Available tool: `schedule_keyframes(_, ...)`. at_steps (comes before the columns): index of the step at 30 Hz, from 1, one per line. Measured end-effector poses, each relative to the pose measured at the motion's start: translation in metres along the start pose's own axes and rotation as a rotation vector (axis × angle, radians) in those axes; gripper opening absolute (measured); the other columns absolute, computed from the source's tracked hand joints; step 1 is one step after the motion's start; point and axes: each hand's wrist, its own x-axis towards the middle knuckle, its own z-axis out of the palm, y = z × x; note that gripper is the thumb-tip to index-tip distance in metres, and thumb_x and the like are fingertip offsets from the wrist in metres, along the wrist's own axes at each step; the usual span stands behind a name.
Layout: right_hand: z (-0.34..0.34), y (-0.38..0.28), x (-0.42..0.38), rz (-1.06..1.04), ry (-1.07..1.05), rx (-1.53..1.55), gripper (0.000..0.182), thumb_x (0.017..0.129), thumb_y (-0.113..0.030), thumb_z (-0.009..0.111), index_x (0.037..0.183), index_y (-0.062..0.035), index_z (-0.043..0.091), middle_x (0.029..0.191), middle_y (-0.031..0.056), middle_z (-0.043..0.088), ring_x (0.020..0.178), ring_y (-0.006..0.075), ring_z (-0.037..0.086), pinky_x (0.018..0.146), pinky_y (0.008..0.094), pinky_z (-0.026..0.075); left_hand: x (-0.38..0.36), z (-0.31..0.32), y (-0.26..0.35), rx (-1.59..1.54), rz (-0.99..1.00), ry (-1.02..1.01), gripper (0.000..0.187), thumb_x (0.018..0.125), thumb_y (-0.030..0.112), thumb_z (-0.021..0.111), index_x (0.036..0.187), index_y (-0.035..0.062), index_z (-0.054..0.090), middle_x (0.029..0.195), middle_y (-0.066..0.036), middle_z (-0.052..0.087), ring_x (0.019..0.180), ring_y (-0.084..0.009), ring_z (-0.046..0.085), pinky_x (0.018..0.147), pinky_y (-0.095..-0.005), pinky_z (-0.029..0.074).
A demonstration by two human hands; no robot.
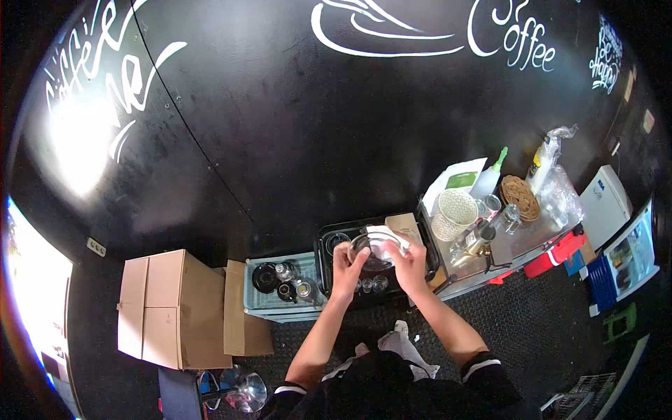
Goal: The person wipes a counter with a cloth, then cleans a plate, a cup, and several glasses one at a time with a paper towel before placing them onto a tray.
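Observation:
My left hand point(346, 271) pinches the left edge of a dark round dish point(372, 263), which looks glossy; its exact kind is hard to make out. A crumpled white cloth or tissue point(380, 234) lies against the dish's far right side. My right hand point(409, 266) is closed on this white piece, with the thumb at the dish's edge. Both hands are over a black tray point(324, 269). Small glasses point(379, 283) stand in the tray below the dish, and another round dark item point(337, 241) shows at its left.
On the left, a teal crate point(253, 299) carries black cups and glass vessels beside large cardboard boxes point(157, 308). A metal counter point(455, 274) on the right holds a white perforated basket point(454, 215), a moka pot point(480, 236), a spray bottle point(488, 180) and a brown woven basket point(519, 198).

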Motion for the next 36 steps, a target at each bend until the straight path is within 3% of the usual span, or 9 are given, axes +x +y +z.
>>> schedule_keyframes(3, 0.006, 0.012, 0.001, 0.155, 0.075, 0.24, 0.023, 0.079, -0.005, 0.06, 0.1, 0.0043, 0.058, 0.092, 0.01, 0.062, 0.081, 0.0136, 0.059, 0.072, 0.0247, 0.047, -0.002, 0.013, 0.004, -0.361, -0.097, -0.242, 0.052, 0.088, 0.024, 0.049, 0.132, 0.005, 0.027, 0.128, -0.01, 0.036, 0.118, -0.0181, 0.037, 0.097, -0.0329, 0.031)
schedule_keyframes(9, -0.002, 0.017, 0.015, 0.323, 0.271, 0.594, 0.025, 0.079, -0.003, 0.059, 0.102, 0.0051, 0.056, 0.094, 0.0096, 0.061, 0.085, 0.0156, 0.059, 0.075, 0.028, 0.047, -0.013, 0.034, 0.021, -0.486, -0.217, -0.329, 0.058, 0.09, 0.039, 0.038, 0.138, 0.0188, 0.012, 0.141, -0.007, 0.021, 0.124, -0.0229, 0.031, 0.099, -0.0437, 0.028)
schedule_keyframes(15, 0.009, 0.006, 0.005, -0.51, -0.066, -0.707, 0.04, 0.08, 0.004, 0.047, 0.118, -0.0043, 0.05, 0.108, 0.016, 0.057, 0.098, 0.0326, 0.056, 0.086, 0.0359, 0.042, -0.003, 0.044, 0.012, -0.389, -0.118, -0.212, 0.057, 0.088, 0.049, 0.036, 0.136, 0.0253, 0.019, 0.128, -0.01, 0.038, 0.114, -0.0273, 0.042, 0.091, -0.0475, 0.037)
schedule_keyframes(16, 0.01, -0.003, -0.004, -0.151, -0.236, -0.571, 0.047, 0.077, 0.007, 0.045, 0.122, -0.0079, 0.047, 0.112, 0.0181, 0.053, 0.105, 0.0356, 0.05, 0.091, 0.0397, 0.038, -0.005, 0.045, 0.021, -0.547, -0.189, -0.205, 0.056, 0.088, 0.052, 0.031, 0.136, 0.0231, 0.021, 0.129, -0.009, 0.038, 0.115, -0.025, 0.041, 0.094, -0.0413, 0.035)
schedule_keyframes(22, 0.0, -0.004, -0.02, -0.575, -0.51, -0.661, 0.032, 0.076, -0.001, 0.048, 0.107, 0.0004, 0.053, 0.112, 0.0154, 0.054, 0.107, 0.0302, 0.05, 0.094, 0.0405, 0.036, -0.005, 0.037, 0.042, -0.838, -0.309, -0.286, 0.062, 0.086, 0.06, 0.019, 0.136, 0.0241, 0.017, 0.134, -0.017, 0.032, 0.117, -0.0336, 0.038, 0.095, -0.052, 0.032)
schedule_keyframes(31, 0.001, 0.0, -0.016, -0.391, -0.428, -0.851, 0.045, 0.079, -0.005, 0.046, 0.123, 0.0007, 0.041, 0.125, 0.0206, 0.042, 0.116, 0.034, 0.042, 0.097, 0.0405, 0.033, -0.017, 0.042, 0.015, -0.728, -0.359, -0.219, 0.057, 0.088, 0.053, 0.025, 0.134, 0.0193, 0.023, 0.127, -0.014, 0.04, 0.116, -0.0311, 0.039, 0.096, -0.0521, 0.03)
schedule_keyframes(32, 0.002, 0.001, -0.018, -0.411, -0.487, -0.806, 0.044, 0.079, -0.005, 0.046, 0.123, 0.001, 0.041, 0.123, 0.0208, 0.044, 0.114, 0.0338, 0.044, 0.096, 0.0406, 0.034, -0.016, 0.034, 0.025, -0.912, -0.482, -0.227, 0.045, 0.095, 0.024, 0.03, 0.137, 0.0096, 0.02, 0.143, -0.006, 0.014, 0.13, -0.0211, 0.021, 0.104, -0.0303, 0.025)
schedule_keyframes(33, 0.002, 0.002, -0.02, -0.431, -0.544, -0.76, 0.044, 0.08, -0.006, 0.046, 0.123, 0.0013, 0.041, 0.121, 0.021, 0.046, 0.112, 0.0337, 0.046, 0.095, 0.0406, 0.035, -0.013, 0.039, 0.021, -0.797, -0.354, -0.27, 0.059, 0.087, 0.055, 0.025, 0.134, 0.0194, 0.024, 0.126, -0.017, 0.04, 0.115, -0.0351, 0.04, 0.093, -0.054, 0.033)
schedule_keyframes(36, -0.011, -0.005, -0.024, -0.558, -0.58, -0.797, 0.039, 0.081, -0.012, 0.051, 0.116, 0.0022, 0.047, 0.114, 0.0197, 0.051, 0.107, 0.0306, 0.05, 0.093, 0.0392, 0.037, -0.009, 0.03, 0.029, -0.828, -0.36, -0.254, 0.062, 0.086, 0.058, 0.025, 0.135, 0.0201, 0.022, 0.127, -0.019, 0.039, 0.116, -0.0363, 0.038, 0.095, -0.0534, 0.031)
